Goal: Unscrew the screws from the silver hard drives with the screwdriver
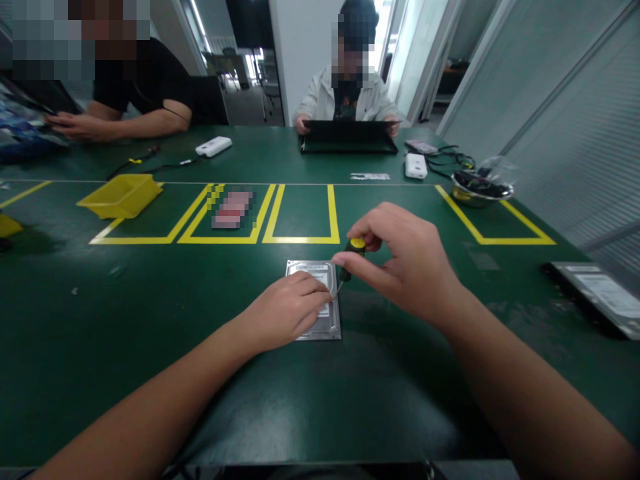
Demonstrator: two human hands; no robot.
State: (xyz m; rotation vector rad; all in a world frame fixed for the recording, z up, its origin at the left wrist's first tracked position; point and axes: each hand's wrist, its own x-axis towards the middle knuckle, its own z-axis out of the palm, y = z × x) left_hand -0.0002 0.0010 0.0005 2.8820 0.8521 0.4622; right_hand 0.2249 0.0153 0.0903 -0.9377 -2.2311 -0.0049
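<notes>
A silver hard drive with a white label lies flat on the green table. My left hand lies over it and steadies it, fingers together and slightly bent; the palm hides much of the label. In my right hand, thumb and fingers are closed around the yellow and black handle of a screwdriver. Its shaft slants down to the right edge of the drive, close to my left fingertips. What the tip touches is too small to make out.
Across the table, a yellow bin stands left, near yellow tape outlines. A metal bowl of dark items sits back right; another hard drive lies far right. One person opposite holds a black panel; another person sits left.
</notes>
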